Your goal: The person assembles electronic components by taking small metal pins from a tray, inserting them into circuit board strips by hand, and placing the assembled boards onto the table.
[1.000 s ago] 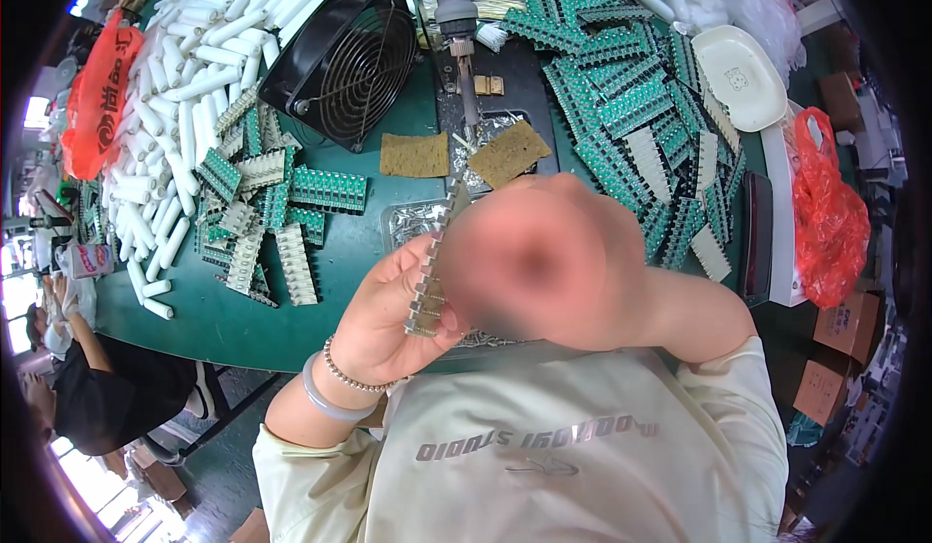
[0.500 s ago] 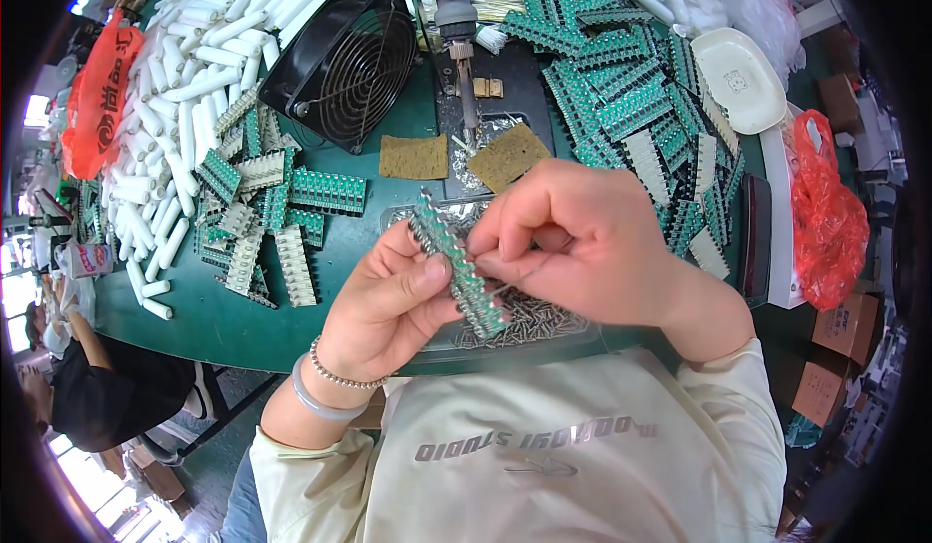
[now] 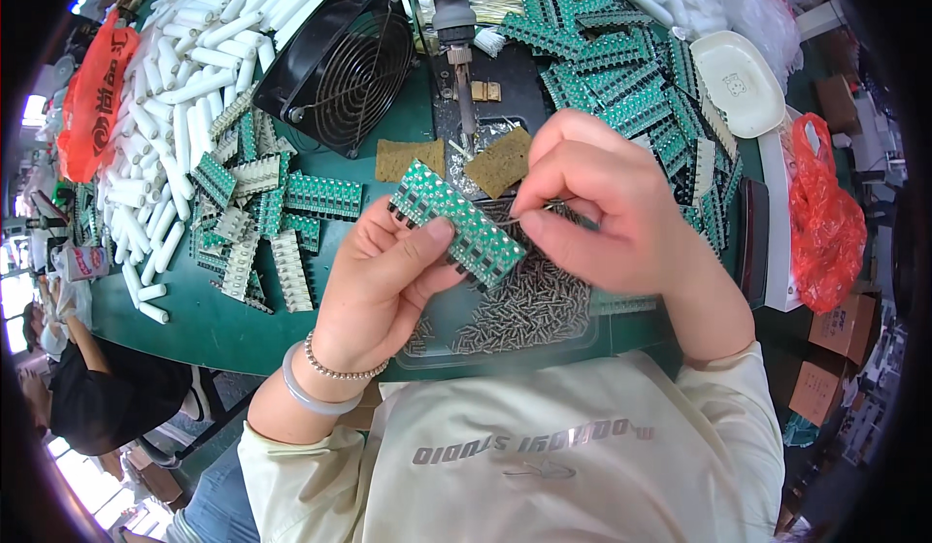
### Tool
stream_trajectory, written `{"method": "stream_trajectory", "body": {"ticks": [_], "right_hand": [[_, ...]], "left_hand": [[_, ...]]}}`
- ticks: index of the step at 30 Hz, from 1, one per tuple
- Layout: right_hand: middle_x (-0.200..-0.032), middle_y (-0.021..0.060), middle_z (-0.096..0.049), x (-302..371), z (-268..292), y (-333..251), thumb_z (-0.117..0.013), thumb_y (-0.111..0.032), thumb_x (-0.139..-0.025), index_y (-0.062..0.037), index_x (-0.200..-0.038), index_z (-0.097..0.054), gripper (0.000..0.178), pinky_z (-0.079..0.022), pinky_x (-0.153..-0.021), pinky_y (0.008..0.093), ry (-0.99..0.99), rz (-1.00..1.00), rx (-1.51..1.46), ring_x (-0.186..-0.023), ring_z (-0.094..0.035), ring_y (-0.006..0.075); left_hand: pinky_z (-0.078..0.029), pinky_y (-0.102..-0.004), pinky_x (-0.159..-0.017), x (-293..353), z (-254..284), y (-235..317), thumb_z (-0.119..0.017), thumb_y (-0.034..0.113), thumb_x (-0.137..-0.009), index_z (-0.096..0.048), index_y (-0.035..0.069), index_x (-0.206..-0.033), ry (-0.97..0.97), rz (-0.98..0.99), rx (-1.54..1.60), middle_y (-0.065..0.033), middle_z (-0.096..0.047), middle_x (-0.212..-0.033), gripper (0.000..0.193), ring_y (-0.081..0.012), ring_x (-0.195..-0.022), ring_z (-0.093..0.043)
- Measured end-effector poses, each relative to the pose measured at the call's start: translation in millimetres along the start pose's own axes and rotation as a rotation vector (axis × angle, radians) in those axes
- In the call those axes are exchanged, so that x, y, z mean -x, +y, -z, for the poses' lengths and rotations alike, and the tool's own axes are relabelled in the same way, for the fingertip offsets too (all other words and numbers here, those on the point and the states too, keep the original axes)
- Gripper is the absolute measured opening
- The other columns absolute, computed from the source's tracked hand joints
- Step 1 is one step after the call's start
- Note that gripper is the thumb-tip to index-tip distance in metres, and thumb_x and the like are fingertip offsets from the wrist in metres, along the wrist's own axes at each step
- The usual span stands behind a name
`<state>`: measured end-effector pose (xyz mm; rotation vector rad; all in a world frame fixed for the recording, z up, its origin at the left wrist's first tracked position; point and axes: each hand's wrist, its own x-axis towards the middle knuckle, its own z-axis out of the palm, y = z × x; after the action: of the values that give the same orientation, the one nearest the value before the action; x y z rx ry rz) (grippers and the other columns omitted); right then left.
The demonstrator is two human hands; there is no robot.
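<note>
Left hand (image 3: 388, 266) curled round a green circuit-board strip (image 3: 456, 223), thumb on top, fingers beneath; strip held slantwise over a clear tray (image 3: 510, 354) of small metal parts (image 3: 529, 310). Right hand (image 3: 616, 213) beside the strip's right end, thumb and forefinger pinching a thin metal piece (image 3: 509, 221), exact kind unclear. Beyond lie two brown squares (image 3: 410, 160); black fan (image 3: 359, 72) stands further left.

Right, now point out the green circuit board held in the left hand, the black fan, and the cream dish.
Held green circuit board (image 3: 462, 217): head view, middle of its upper face.
Black fan (image 3: 365, 77): head view, its wire grille.
Cream dish (image 3: 746, 108): head view, its bare inside.
</note>
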<state>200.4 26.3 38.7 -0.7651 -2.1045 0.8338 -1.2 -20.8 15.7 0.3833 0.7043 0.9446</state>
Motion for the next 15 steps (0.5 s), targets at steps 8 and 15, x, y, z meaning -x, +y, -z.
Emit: {"method": "stream_trajectory", "body": {"ticks": [8, 15], "right_hand": [[-0.076, 0.0052, -0.051, 4.1, -14.0, 13.6, -0.065, -0.002, -0.072, -0.0018, -0.081, -0.06, 0.01, -0.038, -0.053, 0.0231, -0.028, -0.079, 0.067, -0.062, -0.048, 0.0135], [-0.084, 0.0096, -0.062, 1.4, -20.1, 15.7, -0.064, -0.001, -0.071, -0.0018, -0.078, -0.059, 0.009, -0.049, -0.062, 0.0268, 0.089, -0.076, 0.195, -0.073, -0.061, 0.0201]], "left_hand": [[-0.051, -0.0149, -0.058, -24.1, 1.9, 3.2, -0.054, 0.002, -0.084, -0.055, 0.003, -0.089, 0.203, -0.119, -0.23, -0.0014, -0.061, -0.079, 0.005, -0.0042, -0.066, -0.059], [-0.05, -0.0136, -0.055, -35.2, -3.7, 4.0, -0.056, 0.004, -0.084, -0.055, 0.004, -0.084, 0.192, -0.141, -0.252, 0.0, -0.06, -0.076, 0.001, -0.0026, -0.063, -0.057]]}}
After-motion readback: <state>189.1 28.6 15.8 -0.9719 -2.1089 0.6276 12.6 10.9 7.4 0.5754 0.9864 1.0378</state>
